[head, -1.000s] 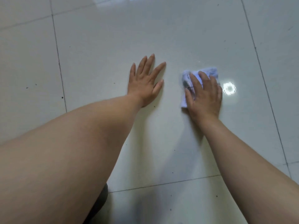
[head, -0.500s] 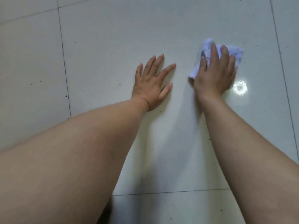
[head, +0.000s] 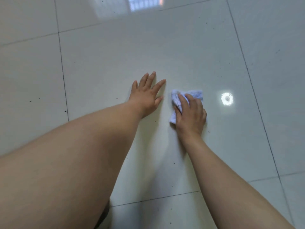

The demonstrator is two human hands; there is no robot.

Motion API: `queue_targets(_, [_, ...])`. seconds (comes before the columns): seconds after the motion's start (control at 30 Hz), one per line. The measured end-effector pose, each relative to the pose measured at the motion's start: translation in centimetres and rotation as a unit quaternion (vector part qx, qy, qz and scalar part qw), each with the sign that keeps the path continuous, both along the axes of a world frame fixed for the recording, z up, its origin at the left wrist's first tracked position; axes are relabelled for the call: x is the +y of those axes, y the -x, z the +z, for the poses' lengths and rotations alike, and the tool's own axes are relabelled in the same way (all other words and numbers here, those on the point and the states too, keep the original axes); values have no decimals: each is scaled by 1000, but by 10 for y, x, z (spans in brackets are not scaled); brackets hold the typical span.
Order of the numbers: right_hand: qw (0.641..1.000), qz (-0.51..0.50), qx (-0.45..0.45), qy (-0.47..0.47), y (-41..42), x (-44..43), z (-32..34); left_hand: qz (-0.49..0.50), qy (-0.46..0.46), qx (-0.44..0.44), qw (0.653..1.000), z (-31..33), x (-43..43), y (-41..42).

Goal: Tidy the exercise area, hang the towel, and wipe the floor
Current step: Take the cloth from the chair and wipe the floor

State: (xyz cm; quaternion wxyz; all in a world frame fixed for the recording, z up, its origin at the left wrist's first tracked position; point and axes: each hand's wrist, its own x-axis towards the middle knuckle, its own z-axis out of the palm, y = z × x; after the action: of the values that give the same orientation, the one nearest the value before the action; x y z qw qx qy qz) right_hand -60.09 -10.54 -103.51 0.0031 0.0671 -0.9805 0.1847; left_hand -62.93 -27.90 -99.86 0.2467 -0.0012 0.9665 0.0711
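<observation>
Left hand (head: pixel 146 98) lies flat, fingers spread, seemingly bracing weight on the floor (head: pixel 99 63); right hand (head: pixel 191 116) presses the cloth (head: pixel 196 94) down to wipe.

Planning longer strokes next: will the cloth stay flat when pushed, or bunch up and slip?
Likely floppy: the cloth lies crumpled and creased under the right hand, so it may bunch. It should glide easily, since the glossy floor shows a sharp glare. It looks thin and light, so it would probably drape limp if lifted.
</observation>
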Motion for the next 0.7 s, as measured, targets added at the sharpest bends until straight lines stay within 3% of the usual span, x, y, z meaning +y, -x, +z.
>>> queue_targets(0.17, [1000, -28, -7, 4, -5, 4, 6, -21, 27, -69, 997, 30, -18, -3])
queue_targets(0.43, [998, -42, -54, -9, -7, -6, 11, 71, -3, -132, 989, 42, -6, -54])
queue_targets(0.6, [999, 34, -5, -28, -26, 13, 16, 103, -25, -102, 989, 30, 17, -77])
queue_targets(0.7, [1000, -9, -13, -9, -34, 30, 16, 87, -11, -63, 994, 25, 23, -79])
